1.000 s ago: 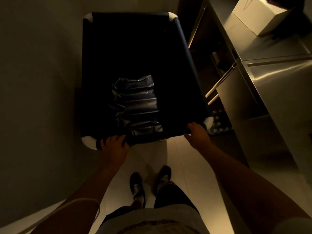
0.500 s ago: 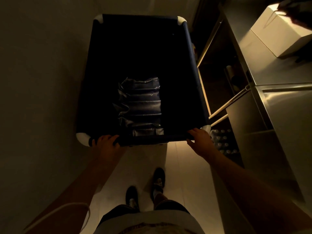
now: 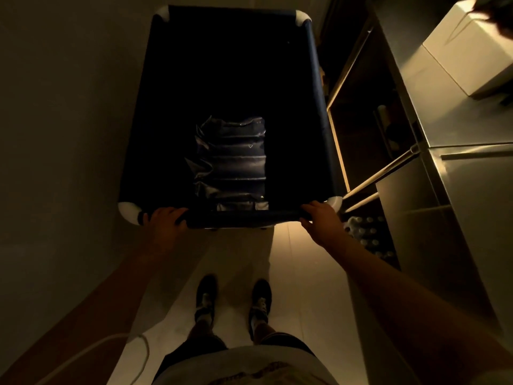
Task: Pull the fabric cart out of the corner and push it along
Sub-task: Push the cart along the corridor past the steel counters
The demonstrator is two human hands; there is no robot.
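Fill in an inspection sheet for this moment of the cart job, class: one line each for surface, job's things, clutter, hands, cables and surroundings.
Surface: pale floor, dimly lit, bare beside the shoes.
Job's things: dark fabric cart with white corner caps; a crumpled shiny sheet lies inside.
Clutter: packed bottles on the floor, right of the cart.
Hands: left hand and right hand both grip the near rail, fingers wrapped over it.
Cables: a white cord loops by the left arm.
Surroundings: wall close on the left; steel counter on the right with a white box on top.
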